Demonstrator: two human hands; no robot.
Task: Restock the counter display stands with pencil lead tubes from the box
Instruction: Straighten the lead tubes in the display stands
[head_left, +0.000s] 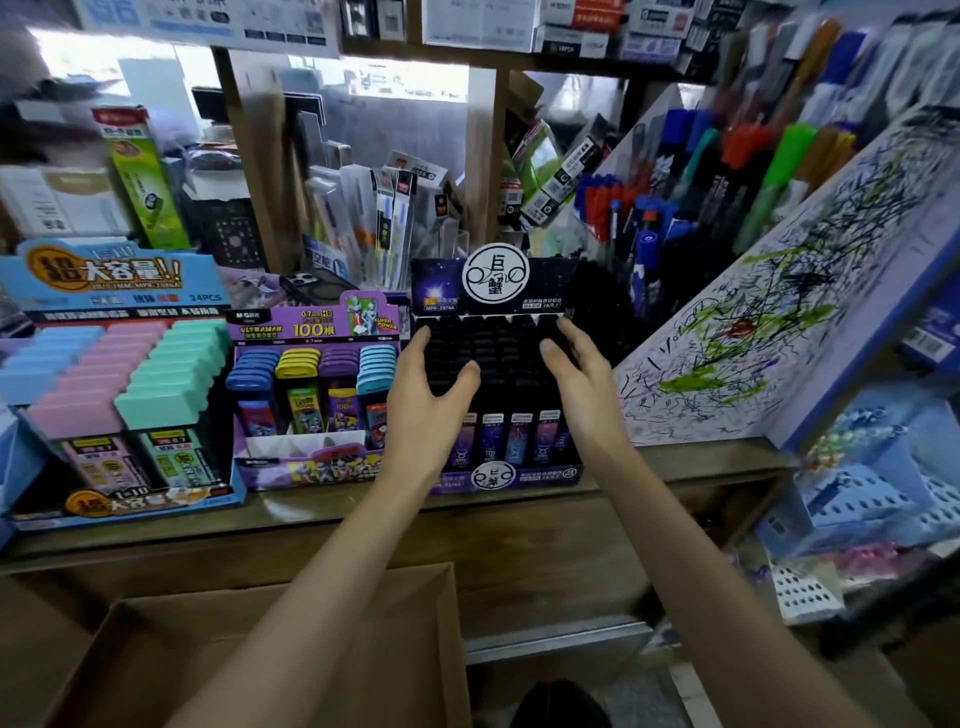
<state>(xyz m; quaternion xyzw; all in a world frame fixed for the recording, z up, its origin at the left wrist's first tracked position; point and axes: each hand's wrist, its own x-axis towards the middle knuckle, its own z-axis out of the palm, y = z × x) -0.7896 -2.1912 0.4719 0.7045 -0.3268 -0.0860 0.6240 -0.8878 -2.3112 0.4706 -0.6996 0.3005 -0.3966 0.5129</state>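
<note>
Three display stands sit side by side on the wooden counter. The dark purple stand in the middle is packed with black-capped lead tubes. My left hand lies with relaxed fingers on the tubes at the stand's left side. My right hand rests spread on the tubes at its right side. Neither hand holds anything. The brown cardboard box stands open below the counter at the lower left; its inside is mostly hidden by my left arm.
A purple stand with blue, yellow, purple and cyan-capped tubes sits left of the dark one. Further left is a blue stand with pastel tubes. A scribbled test board leans at the right, with pen racks behind it.
</note>
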